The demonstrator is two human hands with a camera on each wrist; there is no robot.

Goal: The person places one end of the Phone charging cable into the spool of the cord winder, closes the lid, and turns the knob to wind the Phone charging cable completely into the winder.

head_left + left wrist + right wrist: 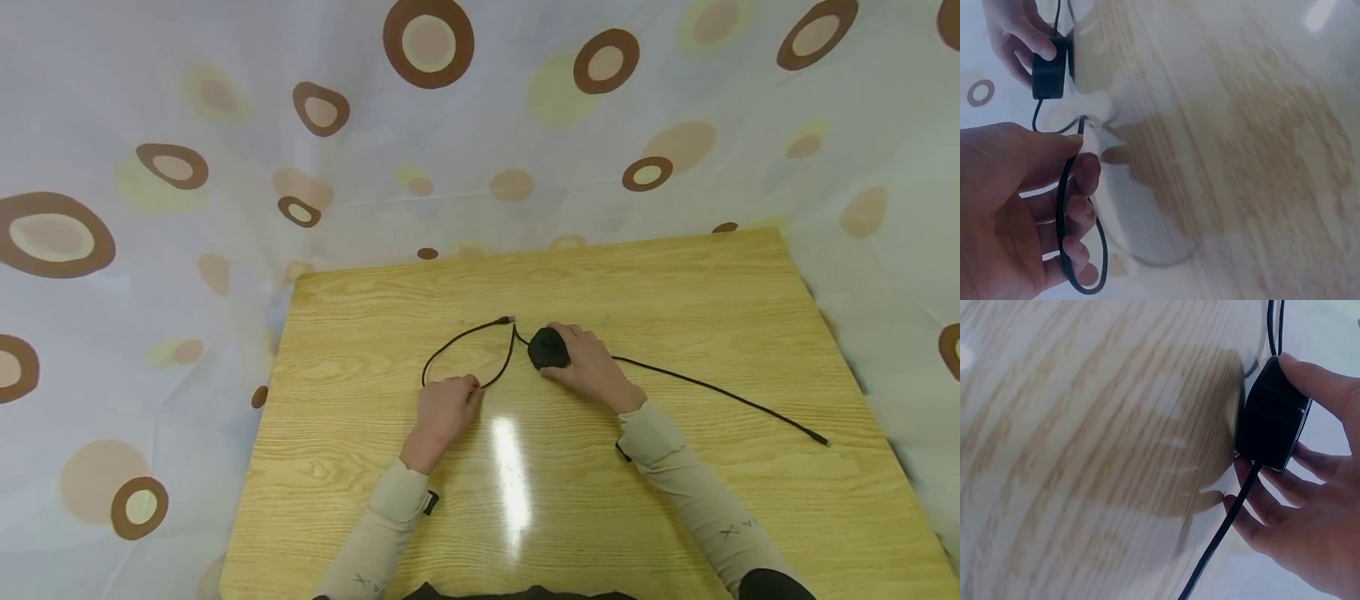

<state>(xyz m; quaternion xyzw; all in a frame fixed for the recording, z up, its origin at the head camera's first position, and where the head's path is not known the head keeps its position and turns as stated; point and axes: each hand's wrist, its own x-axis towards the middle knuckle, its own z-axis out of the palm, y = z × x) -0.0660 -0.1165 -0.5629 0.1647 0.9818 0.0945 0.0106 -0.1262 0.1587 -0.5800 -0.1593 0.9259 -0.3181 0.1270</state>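
Observation:
My right hand (590,364) grips a small black box (548,348) with angled corners, thumb on one side and fingers round the other. Black cables come out of this box (1274,415), as the right wrist view shows. To its left, my left hand (447,407) pinches a black cable (1061,206) between thumb and forefinger, and the cable loops past the other curled fingers. The looped cable runs up to a plug (507,320) with a metal end, lying left of the box. Another cable (705,384) stretches from behind the right hand toward the right side of the table.
A wood-grain table (337,433) with a glossy top lies under both hands. The right-hand cable ends in a small connector (821,439) near the table's right edge. A patterned curtain (480,125) with brown and yellow spots hangs behind and at both sides.

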